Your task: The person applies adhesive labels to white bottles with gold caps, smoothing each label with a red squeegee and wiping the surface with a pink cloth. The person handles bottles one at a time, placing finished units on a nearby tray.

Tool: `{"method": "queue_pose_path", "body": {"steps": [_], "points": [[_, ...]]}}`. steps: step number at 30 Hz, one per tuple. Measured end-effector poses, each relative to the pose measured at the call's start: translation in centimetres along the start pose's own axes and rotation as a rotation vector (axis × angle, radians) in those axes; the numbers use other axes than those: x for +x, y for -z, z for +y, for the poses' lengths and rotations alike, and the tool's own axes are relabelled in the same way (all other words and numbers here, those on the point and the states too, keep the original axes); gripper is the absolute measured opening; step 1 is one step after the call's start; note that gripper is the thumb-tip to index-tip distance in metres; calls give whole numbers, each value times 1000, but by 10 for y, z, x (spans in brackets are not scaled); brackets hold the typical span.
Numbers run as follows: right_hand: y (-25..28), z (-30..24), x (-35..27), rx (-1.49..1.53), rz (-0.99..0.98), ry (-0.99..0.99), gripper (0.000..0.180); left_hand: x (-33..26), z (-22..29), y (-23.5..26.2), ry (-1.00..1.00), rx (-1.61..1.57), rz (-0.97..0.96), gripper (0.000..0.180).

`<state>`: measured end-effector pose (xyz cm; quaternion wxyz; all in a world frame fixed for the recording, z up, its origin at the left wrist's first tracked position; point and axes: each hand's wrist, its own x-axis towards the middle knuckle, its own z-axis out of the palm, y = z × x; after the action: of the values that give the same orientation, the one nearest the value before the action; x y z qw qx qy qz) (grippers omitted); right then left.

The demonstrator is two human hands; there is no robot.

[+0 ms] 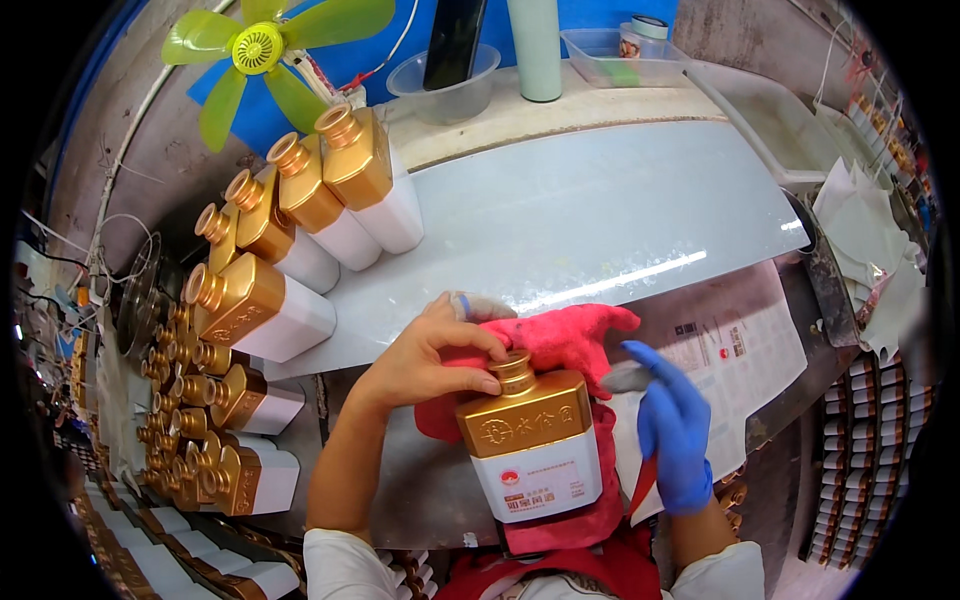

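A bottle with a gold shoulder and white lower body (pixel 535 470) lies tilted in front of me on a pink-red cloth (pixel 570 330). The thumb and fingers of my left hand (pixel 440 350) close round its gold neck; one finger of that hand wears a pale cover. Close by the bottle's right side is my right hand (pixel 675 430) in a blue glove, with a grey cover on one fingertip. Its index finger points up and the other fingers curl round a slim red tool (pixel 645 482), whose kind I cannot make out.
Several similar bottles (pixel 270 305) stand left on the pale tabletop (pixel 560 210), with more below. A green fan (pixel 258 48), a clear bowl (pixel 445 85), a pale green cylinder (pixel 537 50) and a plastic tub (pixel 625 60) line the back. Newspaper (pixel 740 370) lies right.
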<state>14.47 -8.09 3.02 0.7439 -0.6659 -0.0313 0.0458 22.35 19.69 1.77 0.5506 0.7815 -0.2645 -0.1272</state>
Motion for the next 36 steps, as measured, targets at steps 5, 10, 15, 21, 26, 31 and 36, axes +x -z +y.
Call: {"method": "queue_pose_path", "body": {"steps": [5, 10, 15, 21, 26, 31, 36], "points": [[-46, -28, -7, -668, -332, 291, 63, 2, 6, 0, -18, -2, -3, 23], [-56, -31, -2, -857, -262, 209, 71, 4, 10, 1, -30, 11, -6, 23], [-53, -36, 21, -830, -378, 30, 71, 5, 10, 2, -48, -39, -28, 22], [-44, -47, 63, -653, -656, -149, 69, 1, 9, 5, -121, 138, -17, 25], [-43, -60, 67, -593, -670, -356, 72, -38, 16, -11, -107, 90, 447, 39], [-46, -55, 62, -650, -649, -294, 74, -65, 68, -84, -178, 647, 387, 59], [-40, -42, 60, -678, -640, -179, 73, -64, 61, -111, -147, 810, 582, 56]]}}
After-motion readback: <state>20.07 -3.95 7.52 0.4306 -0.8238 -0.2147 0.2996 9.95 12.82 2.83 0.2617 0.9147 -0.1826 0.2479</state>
